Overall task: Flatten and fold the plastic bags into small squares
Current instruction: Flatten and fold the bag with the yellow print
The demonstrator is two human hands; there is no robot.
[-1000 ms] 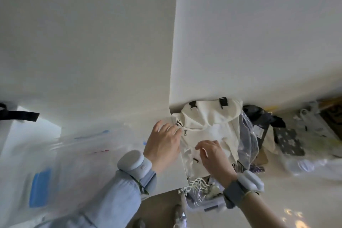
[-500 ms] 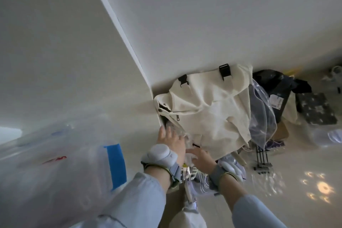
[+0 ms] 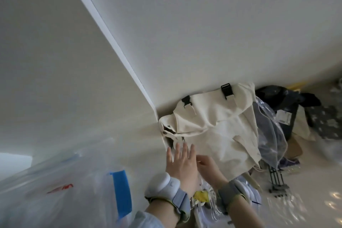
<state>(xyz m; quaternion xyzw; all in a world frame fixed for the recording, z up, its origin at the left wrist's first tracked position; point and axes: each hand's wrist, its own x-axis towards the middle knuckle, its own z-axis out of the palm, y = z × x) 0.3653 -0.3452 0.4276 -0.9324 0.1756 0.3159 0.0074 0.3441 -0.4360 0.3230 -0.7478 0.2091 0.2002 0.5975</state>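
Left hand (image 3: 180, 161) is spread flat, fingers apart, against the lower edge of the cream backpack (image 3: 214, 133) by the wall. Right hand (image 3: 207, 166) reaches under the flap; whether it grips anything cannot be told. One clear plastic bag (image 3: 268, 135) sits beside the backpack, another (image 3: 55, 190) lies at left. Recommend drawing a bag out slowly, pinning the backpack, avoiding snags.

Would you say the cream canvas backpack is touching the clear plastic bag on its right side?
Touching. In the head view, the clear plastic bag lies directly against the right edge of the cream canvas backpack, its film overlapping the fabric with no gap.
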